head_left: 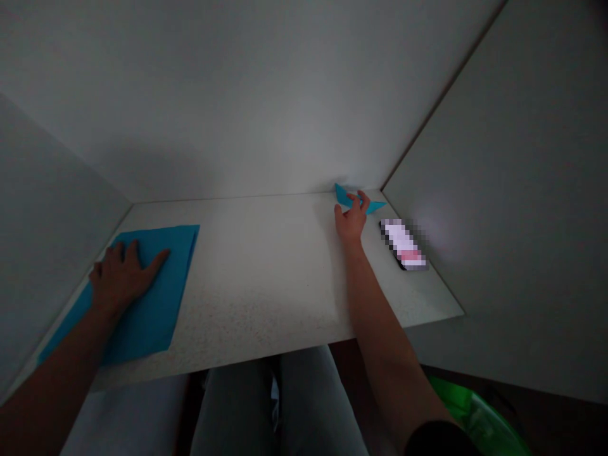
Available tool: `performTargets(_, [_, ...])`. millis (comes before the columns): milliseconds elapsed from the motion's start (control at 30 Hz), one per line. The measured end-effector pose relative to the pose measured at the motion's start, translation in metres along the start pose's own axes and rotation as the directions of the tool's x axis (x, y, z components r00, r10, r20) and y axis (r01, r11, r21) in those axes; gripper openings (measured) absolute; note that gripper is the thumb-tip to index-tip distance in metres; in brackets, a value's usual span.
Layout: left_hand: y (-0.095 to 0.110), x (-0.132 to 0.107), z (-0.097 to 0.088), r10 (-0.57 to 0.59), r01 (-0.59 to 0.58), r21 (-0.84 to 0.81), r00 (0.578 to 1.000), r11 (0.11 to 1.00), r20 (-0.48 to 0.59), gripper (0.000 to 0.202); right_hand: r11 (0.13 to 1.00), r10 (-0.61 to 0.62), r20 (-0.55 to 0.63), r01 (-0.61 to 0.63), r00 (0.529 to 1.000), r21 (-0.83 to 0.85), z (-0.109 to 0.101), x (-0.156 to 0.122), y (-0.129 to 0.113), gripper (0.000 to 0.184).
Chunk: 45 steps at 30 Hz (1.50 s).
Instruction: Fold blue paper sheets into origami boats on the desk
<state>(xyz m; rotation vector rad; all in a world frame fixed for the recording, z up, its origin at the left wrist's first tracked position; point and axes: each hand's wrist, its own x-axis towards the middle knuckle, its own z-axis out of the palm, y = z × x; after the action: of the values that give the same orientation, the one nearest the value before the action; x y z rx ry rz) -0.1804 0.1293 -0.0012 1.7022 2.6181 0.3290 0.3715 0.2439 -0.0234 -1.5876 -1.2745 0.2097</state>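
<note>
From the head view, we look down on a speckled white bench [256,266] boxed in by pale walls on the left, the back and the right. At lower left of the frame, our left hand [124,275] lies palm down with its fingers spread, its grip fully open and pressing on a folded blue paper sheet [159,310]. The sheet runs at a slant along the left side of the bench, with its far corner near mid-left of the frame and its lower corner reaching the bench's front edge by the left wall.

Toward the upper right of the frame, our right hand [351,218] reaches to the back corner, its grip closed to a light pinch on a small pointed piece of blue folded paper [373,206]. That piece sits just in front of the back wall, close to the right wall.

A long stretch of speckled surface separates the two hands across the middle of the frame. Just right of our right hand, a flat dark-edged object [403,244], too pixelated to identify, lies near the bench's right edge. Below the front edge, we see our grey trouser legs [266,405] and, at lower right, the rim of a green plastic tub [475,411].
</note>
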Motion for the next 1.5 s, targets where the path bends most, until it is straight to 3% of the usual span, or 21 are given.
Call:
performTargets(200, [0.0, 0.0, 0.003, -0.006, 0.007, 0.024, 0.999, 1.0, -0.037, 0.1, 0.994, -0.029, 0.053, 0.034, 0.998, -0.109, 0.011, -0.001, 0.007, 0.068])
performTargets(467, [0.006, -0.002, -0.006, 0.014, -0.018, 0.079, 0.999, 0.997, 0.047, 0.097, 0.938, 0.029, 0.088, 0.004, 0.996, -0.346, 0.017, 0.006, 0.013, 0.082])
performTargets(733, [0.007, -0.005, -0.006, 0.014, -0.015, 0.036, 0.999, 0.999, 0.035, 0.096, 0.945, 0.041, 0.067, -0.017, 0.997, -0.326, 0.02, 0.008, 0.014, 0.075])
performTargets(900, [0.004, -0.004, -0.002, 0.02, -0.02, 0.021, 1.0, 1.0, 0.018, 0.098, 0.961, -0.185, 0.142, 0.209, 0.972, -0.18, 0.018, -0.002, -0.009, 0.053])
performTargets(1000, [0.002, -0.004, -0.002, 0.029, -0.03, 0.023, 0.999, 0.999, 0.023, 0.095, 0.926, -0.35, 0.217, 0.371, 0.911, -0.065, 0.029, -0.024, -0.04, 0.044])
performTargets(1100, [0.006, -0.008, -0.009, 0.042, -0.042, 0.034, 0.999, 0.999, -0.017, 0.086, 0.894, -0.437, 0.285, 0.447, 0.853, 0.032, 0.045, -0.052, -0.069, 0.04])
performTargets(1200, [0.031, -0.015, -0.02, 0.097, -0.097, 0.009, 0.985, 0.995, -0.143, 0.078, 0.863, -0.499, 0.367, 0.489, 0.785, 0.127, 0.056, -0.077, -0.086, 0.04])
performTargets(1300, [0.083, -0.021, -0.018, 0.162, -0.205, -0.213, 0.965, 0.955, -0.205, 0.067, 0.803, -0.589, 0.474, 0.541, 0.654, 0.251, 0.057, -0.09, -0.09, 0.038])
performTargets(1400, [0.147, -0.027, 0.004, 0.28, -0.306, -0.575, 0.95, 0.759, -0.137, 0.056, 0.752, -0.656, 0.495, 0.547, 0.57, 0.367, 0.052, -0.092, -0.09, 0.039])
performTargets(1500, [0.195, -0.033, 0.029, 0.413, -0.211, -0.856, 0.911, 0.471, 0.003, 0.06, 0.741, -0.671, 0.465, 0.511, 0.577, 0.436, 0.048, -0.089, -0.089, 0.046])
